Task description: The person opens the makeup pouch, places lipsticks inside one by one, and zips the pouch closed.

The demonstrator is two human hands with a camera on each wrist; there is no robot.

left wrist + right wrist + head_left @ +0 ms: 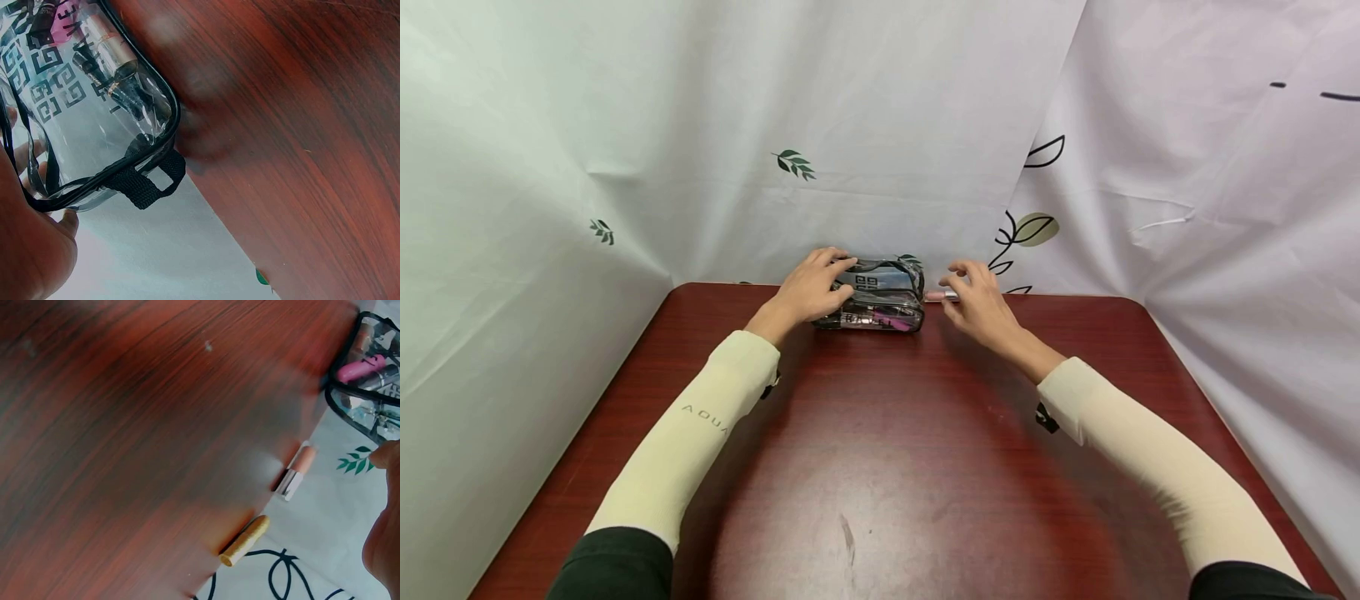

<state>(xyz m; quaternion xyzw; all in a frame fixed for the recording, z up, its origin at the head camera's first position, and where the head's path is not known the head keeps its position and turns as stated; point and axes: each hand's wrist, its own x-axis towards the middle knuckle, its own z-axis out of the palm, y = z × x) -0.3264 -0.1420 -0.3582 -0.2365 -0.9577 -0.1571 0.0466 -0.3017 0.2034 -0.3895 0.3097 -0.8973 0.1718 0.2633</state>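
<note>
Looks partway done imo: makeup [362, 367] is in the pouch [891, 281] at the table [880, 433]'s far edge, left hand [811, 287] gripping one end, but 2 bits, a pink tube [297, 470] and gold tube [245, 540], sit outside near the right hand [979, 304], loosely curled and seemingly empty.

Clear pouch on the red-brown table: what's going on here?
A person's left-hand grip holds the clear pouch, with tubes inside, near the far edge of the table. The right-hand grip is close to a pink-and-silver tube beside the pouch, not visibly holding it. A gold tube lies near that one.
</note>
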